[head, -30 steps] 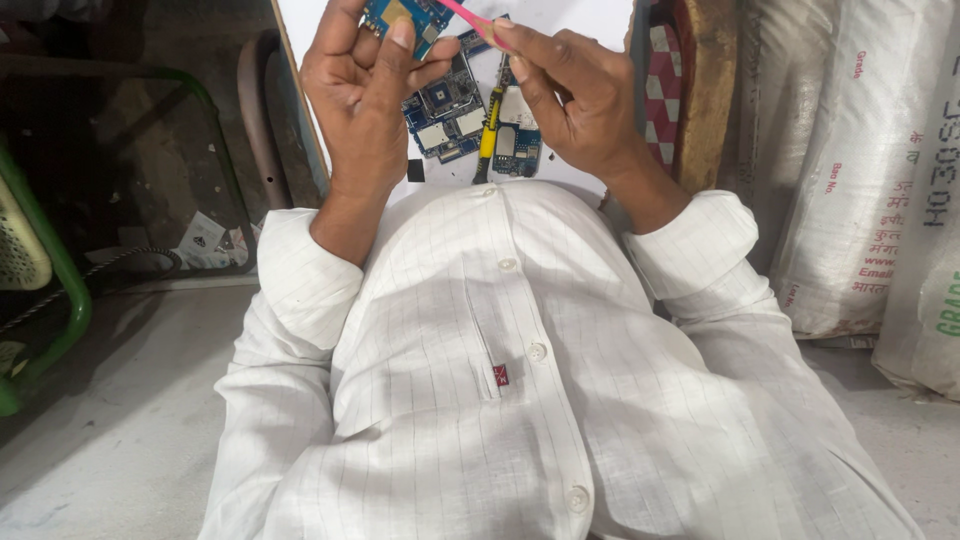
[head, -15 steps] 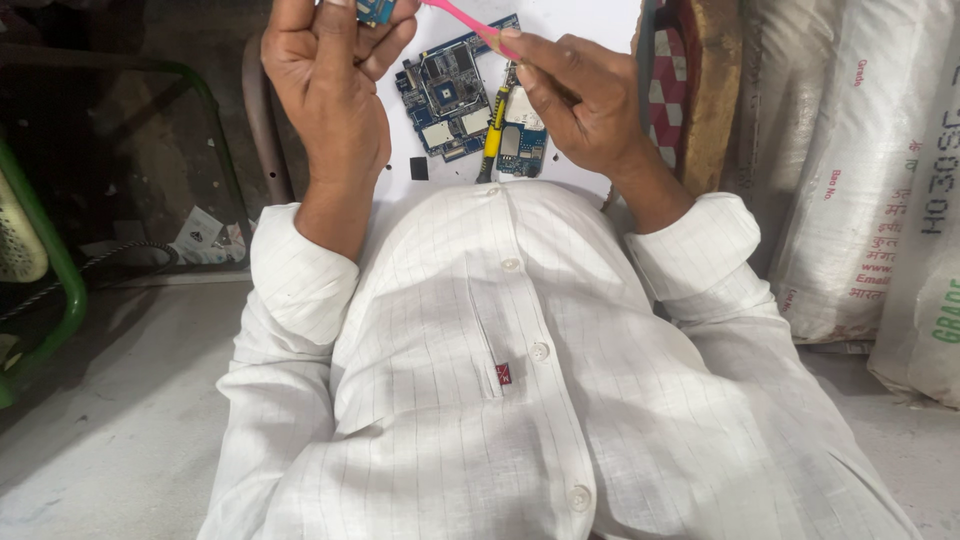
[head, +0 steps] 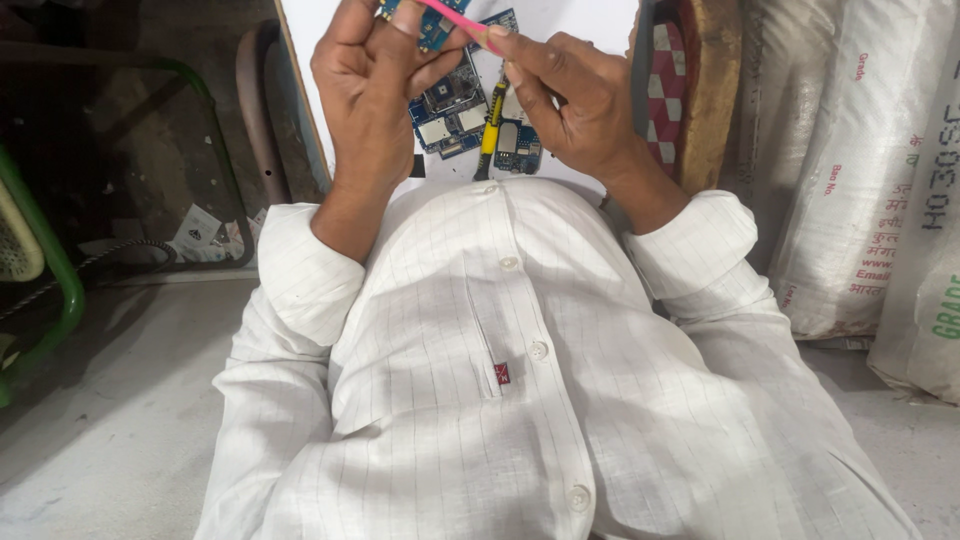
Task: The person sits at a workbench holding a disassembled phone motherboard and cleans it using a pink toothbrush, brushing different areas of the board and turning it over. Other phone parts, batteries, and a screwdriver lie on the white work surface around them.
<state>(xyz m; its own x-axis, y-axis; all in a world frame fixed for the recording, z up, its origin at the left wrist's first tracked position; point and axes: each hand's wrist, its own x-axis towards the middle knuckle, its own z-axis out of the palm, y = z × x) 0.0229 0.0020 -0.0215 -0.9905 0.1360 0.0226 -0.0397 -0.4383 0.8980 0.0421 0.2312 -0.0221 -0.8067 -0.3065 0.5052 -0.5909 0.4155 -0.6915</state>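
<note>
Blue circuit board point(head: 432, 22) pinched in left hand point(head: 375, 95), pink tool point(head: 462, 20) gripped in right hand point(head: 575, 105)

White long-sleeved shirt point(head: 520, 400) worn, fine dark grid lines woven through. Sleeves rolled into thick cuffs at forearms. White buttons set down front placket. Small red tag point(head: 501, 373) stitched beside placket. Hands left bare.
</note>
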